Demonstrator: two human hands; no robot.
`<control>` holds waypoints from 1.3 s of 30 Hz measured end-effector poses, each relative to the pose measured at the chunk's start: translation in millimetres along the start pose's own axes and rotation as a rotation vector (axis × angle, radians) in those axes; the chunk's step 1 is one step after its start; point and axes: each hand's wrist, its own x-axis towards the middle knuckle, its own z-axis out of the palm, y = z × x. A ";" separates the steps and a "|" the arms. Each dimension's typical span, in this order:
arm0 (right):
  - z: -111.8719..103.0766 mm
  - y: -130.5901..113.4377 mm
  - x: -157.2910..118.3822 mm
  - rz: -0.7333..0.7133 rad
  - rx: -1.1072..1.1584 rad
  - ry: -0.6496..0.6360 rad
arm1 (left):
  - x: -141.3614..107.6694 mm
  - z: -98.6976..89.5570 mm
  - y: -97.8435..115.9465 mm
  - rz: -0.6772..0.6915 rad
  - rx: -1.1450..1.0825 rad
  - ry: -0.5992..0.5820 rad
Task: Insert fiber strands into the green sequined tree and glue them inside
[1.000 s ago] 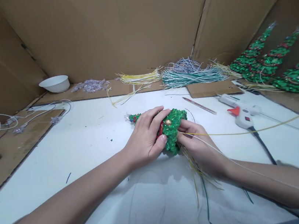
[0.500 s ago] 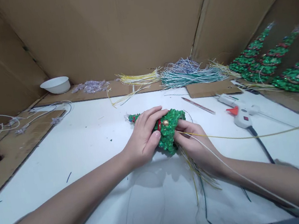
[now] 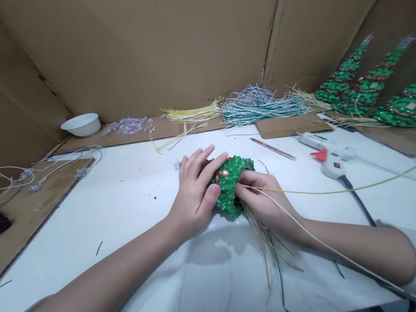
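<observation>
A small green decorative Christmas tree [image 3: 233, 188] lies on its side on the white tabletop, its tip to the left. It has red trim and a gold bead. My left hand [image 3: 197, 191] holds it from the near left side, thumb against it and fingers stretched across the top. My right hand [image 3: 266, 199] reaches into the hollow base, its fingertips hidden there. A yellow wire [image 3: 313, 191] and a white wire [image 3: 302, 219] run out from between its thumb and fingers. Below that hand hangs a bundle of loose wires [image 3: 269, 243], mostly yellow, one green.
To the right lie a power strip [image 3: 333, 164] with a red switch, and a pencil [image 3: 272, 148]. Bundles of wire [image 3: 263, 110], clear beads [image 3: 130, 125] and a white bowl [image 3: 82, 125] line the back. Several finished trees [image 3: 379, 80] stand far right, beside cardboard walls.
The fingers of my left hand have lifted and spread over the tree. My right hand remains at the base. The whole view has shifted slightly.
</observation>
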 end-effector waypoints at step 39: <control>-4.7 -8.8 -4.0 -0.024 -0.061 -0.083 | -7.6 22.5 38.3 -0.228 -0.001 0.296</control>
